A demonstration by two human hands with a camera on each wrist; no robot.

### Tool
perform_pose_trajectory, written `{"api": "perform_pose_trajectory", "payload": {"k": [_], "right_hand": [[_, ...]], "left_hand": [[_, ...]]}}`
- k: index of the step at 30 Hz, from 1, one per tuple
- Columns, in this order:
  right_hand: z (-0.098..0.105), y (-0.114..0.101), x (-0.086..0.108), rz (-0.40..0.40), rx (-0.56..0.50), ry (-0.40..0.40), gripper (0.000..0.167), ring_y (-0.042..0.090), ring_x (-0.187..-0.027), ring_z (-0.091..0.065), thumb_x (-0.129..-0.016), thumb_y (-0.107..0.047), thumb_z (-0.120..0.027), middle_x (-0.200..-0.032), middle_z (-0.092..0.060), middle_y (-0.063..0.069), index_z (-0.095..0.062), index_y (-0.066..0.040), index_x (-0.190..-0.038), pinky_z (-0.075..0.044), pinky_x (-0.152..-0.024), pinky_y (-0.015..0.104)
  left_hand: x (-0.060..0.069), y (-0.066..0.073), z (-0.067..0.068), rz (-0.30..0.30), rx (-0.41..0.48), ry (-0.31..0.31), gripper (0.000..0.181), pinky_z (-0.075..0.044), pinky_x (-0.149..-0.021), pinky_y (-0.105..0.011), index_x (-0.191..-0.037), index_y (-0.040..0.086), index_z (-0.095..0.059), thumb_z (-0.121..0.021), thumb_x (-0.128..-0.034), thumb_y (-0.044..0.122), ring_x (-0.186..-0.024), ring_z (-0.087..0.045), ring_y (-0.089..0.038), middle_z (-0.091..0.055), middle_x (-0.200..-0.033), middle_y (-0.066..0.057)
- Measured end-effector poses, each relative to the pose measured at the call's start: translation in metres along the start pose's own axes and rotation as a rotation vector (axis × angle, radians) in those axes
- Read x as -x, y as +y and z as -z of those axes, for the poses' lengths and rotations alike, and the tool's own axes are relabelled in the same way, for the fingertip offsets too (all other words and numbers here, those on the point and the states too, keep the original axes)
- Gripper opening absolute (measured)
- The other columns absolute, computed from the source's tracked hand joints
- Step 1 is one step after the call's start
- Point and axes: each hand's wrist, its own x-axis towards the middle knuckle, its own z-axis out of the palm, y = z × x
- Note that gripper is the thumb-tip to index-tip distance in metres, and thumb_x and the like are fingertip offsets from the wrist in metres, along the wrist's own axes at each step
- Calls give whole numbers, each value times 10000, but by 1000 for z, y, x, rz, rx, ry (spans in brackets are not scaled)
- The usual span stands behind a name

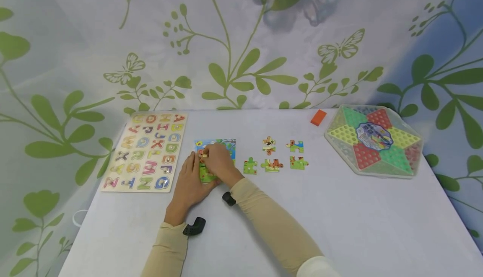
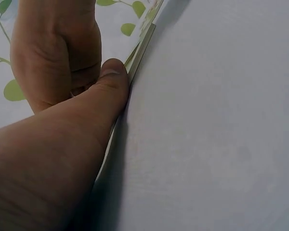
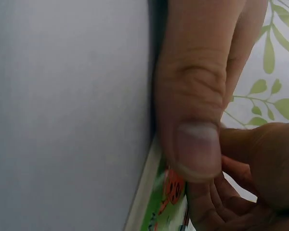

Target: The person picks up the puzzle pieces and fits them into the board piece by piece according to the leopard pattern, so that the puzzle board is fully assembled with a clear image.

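Observation:
A blue and green picture puzzle board (image 1: 229, 146) lies left of the table's middle. Along its left side and near edge rests my left hand (image 1: 190, 187), fingers extended; its thumb (image 2: 113, 82) presses the board's edge (image 2: 142, 50). Over the middle of the board, my right hand (image 1: 222, 161) has curled fingers pinching a small puzzle piece (image 1: 205, 156), mostly hidden by the fingers. In the right wrist view the left thumb (image 3: 197, 139) covers part of the green board (image 3: 166, 207), with my right hand (image 3: 269, 168) beyond it.
Right of the board lie several loose puzzle pieces (image 1: 272, 165). A letter board (image 1: 151, 189) stands close on the left. Farther right are an orange block (image 1: 318, 117) and a hexagonal game board (image 1: 373, 138). Patterned cloth (image 1: 241, 38) hangs behind the white table (image 1: 339, 226).

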Motion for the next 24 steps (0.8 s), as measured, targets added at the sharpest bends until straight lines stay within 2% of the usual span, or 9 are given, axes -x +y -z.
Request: {"api": "perform_pose_trajectory", "payload": {"k": [5, 8, 12, 17, 19, 24], "right_hand": [[2, 1, 2, 84, 138, -49, 439, 204, -1256, -625, -923, -350, -768, -1335, -698, 9, -707, -140, -1304, -510, -1075, 333], [4, 2, 3, 124, 188, -61, 468, 218, -1270, -613, -927, -349, -764, -1362, -678, 33, -684, -133, -1334, -496, -1098, 348], [2, 3, 3, 134, 206, -51, 431, 222, -1242, -628, -941, -329, -749, -1314, -699, 50, -697, -124, -1317, -497, -1098, 356], [0, 3, 2, 147, 261, -57, 406, 228, -1281, -622, -965, -313, -718, -1342, -689, 56, -694, -129, -1327, -413, -1196, 403], [-1, 3, 2, 160, 288, -54, 384, 223, -1270, -631, -972, -311, -710, -1324, -700, 54, -706, -130, -1310, -408, -1199, 414], [-4, 4, 2, 220, 410, -21, 301, 201, -1142, -677, -1010, -311, -651, -1186, -735, 49, -746, -107, -1209, -515, -1094, 394]], "left_hand": [[-1, -3, 0, -1, -9, 1, 1171, -254, -1254, -581, -1600, -74, -170, -755, -837, 595, -1552, -198, -435, -146, -1684, -273], [-2, -4, 0, -5, -14, 11, 1164, -272, -1244, -585, -1595, -76, -190, -756, -831, 596, -1544, -215, -435, -170, -1676, -277], [-2, -4, 0, 0, -16, 1, 1155, -277, -1241, -585, -1595, -74, -194, -752, -835, 594, -1543, -218, -434, -172, -1676, -276], [-2, -2, 0, 14, -28, -17, 1151, -266, -1248, -580, -1594, -81, -183, -747, -844, 585, -1545, -213, -442, -159, -1679, -279], [-1, -2, 0, 10, -36, -14, 1143, -273, -1245, -579, -1591, -88, -187, -747, -847, 575, -1539, -221, -451, -169, -1674, -286], [-1, -3, -2, -22, -43, 21, 1107, -307, -1227, -581, -1579, -100, -217, -766, -847, 523, -1516, -266, -469, -226, -1649, -304]]}}
